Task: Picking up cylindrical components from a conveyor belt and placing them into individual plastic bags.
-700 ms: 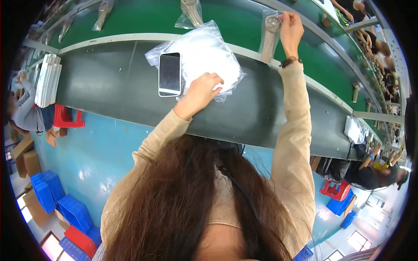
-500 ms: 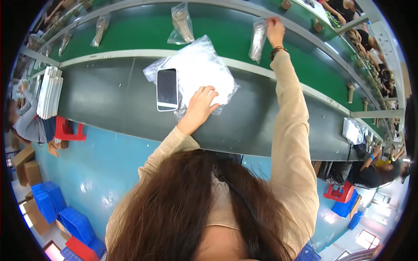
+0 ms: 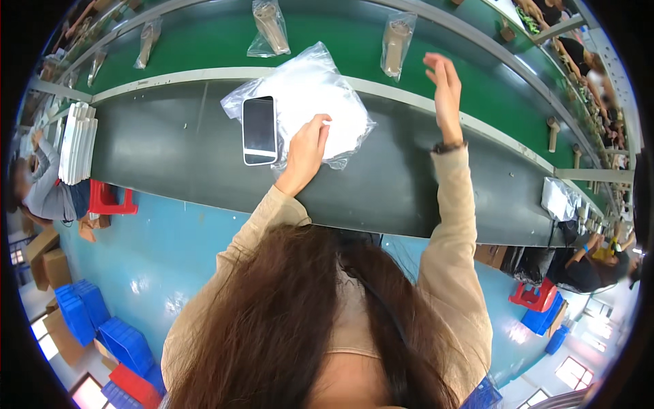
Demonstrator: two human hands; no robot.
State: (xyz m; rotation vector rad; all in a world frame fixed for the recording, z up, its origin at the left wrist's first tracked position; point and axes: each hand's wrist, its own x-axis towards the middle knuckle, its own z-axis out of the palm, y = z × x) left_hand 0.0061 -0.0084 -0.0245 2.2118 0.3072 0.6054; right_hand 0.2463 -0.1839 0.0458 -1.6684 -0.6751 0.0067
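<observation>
- The right hand (image 3: 446, 95) is empty, its fingers a bit spread, near the green belt (image 3: 327, 44).
- A bagged tan fan (image 3: 395, 48) lies on the green belt, left of that hand, not touching it.
- The left hand (image 3: 305, 153) is on a pile of clear bags (image 3: 310, 88) on the bench (image 3: 163, 146), fingers bent; whether it pinches one is hard to tell.
- A phone (image 3: 259, 129) lies at the pile's left edge.

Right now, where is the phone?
In the head view, the phone lies left of centre, at the left side of the plastic bags, beside the left hand.
</observation>
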